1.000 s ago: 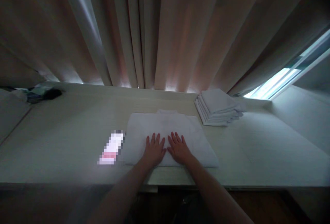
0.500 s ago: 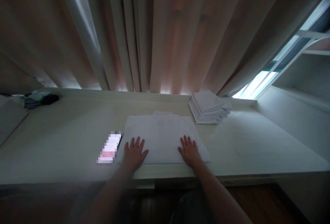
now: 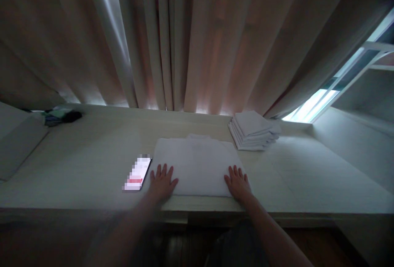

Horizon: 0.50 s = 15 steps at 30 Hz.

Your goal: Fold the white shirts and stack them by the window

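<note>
A white folded garment, apparently a shirt with its collar at the far edge (image 3: 198, 164), lies flat on the pale desk (image 3: 101, 152) in front of me. My left hand (image 3: 162, 183) rests palm down on its near left corner, fingers spread. On the near right corner lies my right hand (image 3: 238, 183), also flat with the fingers apart. Just left of my left hand is a phone (image 3: 138, 172) with a lit, blurred-out screen. Behind the garment to the right sits a stack of folded white cloths (image 3: 254, 131).
Long beige curtains (image 3: 212, 45) hang behind the desk. A small heap of dark and greenish cloth (image 3: 63, 116) lies at the far left, near a white box-like object (image 3: 21, 144). At the right stands a white side panel (image 3: 353, 148) beside a window gap (image 3: 317, 101).
My right hand has slid rightward over the garment toward its right edge. My left hand stays on the left corner. The whole view has shifted slightly.
</note>
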{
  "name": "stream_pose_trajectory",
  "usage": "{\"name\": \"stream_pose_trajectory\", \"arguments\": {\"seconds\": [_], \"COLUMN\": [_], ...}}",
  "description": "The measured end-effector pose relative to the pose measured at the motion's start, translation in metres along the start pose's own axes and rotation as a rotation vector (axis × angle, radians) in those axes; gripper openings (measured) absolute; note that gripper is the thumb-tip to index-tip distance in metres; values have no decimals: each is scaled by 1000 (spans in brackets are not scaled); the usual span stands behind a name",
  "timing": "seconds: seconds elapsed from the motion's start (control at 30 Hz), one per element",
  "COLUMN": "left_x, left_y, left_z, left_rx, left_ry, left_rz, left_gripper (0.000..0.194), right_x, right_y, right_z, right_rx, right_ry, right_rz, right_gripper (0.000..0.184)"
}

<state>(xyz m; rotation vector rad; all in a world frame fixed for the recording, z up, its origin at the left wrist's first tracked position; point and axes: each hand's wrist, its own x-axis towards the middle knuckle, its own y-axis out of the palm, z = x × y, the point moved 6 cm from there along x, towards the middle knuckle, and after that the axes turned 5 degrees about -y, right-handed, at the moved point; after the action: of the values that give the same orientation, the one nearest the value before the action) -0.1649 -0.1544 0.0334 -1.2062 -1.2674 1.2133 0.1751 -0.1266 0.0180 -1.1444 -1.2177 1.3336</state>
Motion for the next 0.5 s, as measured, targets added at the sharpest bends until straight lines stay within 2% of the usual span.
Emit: {"name": "stream_pose_trajectory", "arguments": {"seconds": [0.13,0.27,0.5], "left_x": [11,15,13], "left_y": [-10,-7,-2], "left_z": [-25,-53,-57], "left_rx": [1,-26,-52], "left_ry": [75,112,124], "left_rz": [-31,-36,-82], "left_gripper": [62,59,58], "right_x": [13,19,20], "right_y": [-7,-3,1], "right_z": [37,69,73], "right_rx": [0,0,-25], "right_ry": [-160,-259,-263], "right_rz": [-14,3,-60], "right_gripper": [61,59,58]}}
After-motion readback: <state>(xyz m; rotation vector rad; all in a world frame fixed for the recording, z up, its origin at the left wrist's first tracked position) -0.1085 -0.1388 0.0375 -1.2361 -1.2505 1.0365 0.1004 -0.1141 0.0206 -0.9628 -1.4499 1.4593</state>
